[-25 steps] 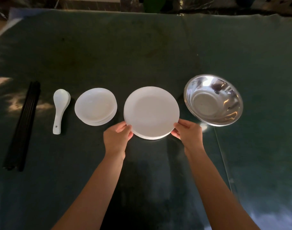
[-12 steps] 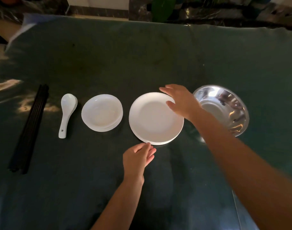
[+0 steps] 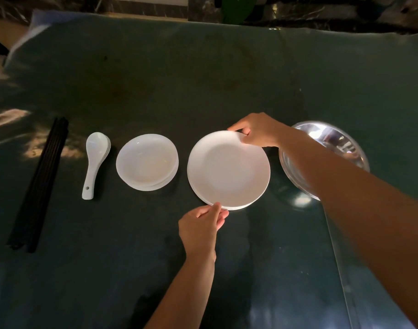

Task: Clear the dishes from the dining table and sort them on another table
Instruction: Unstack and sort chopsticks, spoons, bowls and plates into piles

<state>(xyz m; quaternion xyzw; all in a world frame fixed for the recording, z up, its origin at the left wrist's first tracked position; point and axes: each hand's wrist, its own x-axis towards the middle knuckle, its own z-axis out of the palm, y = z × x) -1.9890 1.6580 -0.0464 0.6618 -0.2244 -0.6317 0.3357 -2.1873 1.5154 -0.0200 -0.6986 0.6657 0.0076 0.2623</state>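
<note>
A stack of white plates (image 3: 228, 170) lies in the middle of the dark green table (image 3: 203, 74). My right hand (image 3: 258, 131) grips the stack's far rim, thumb on top. At the near rim my left hand (image 3: 201, 227) pinches the edge of the stack. Left of it sits a stack of smaller white dishes (image 3: 146, 162), then stacked white soup spoons (image 3: 95, 160), then a bundle of black chopsticks (image 3: 40, 184) at the far left. My right forearm partly hides the stacked steel bowls (image 3: 331, 148) on the right.
A glass sheet covers the tabletop; its edge (image 3: 338, 257) runs down the right side. Sunlight patches fall on the left part of the table. Dark stone flooring and a green plant leaf (image 3: 239, 7) lie beyond the far edge.
My right hand left the near right rim of the plates, crossed over and took the far rim. My left hand shifted right along the near rim. The camera moved closer.
</note>
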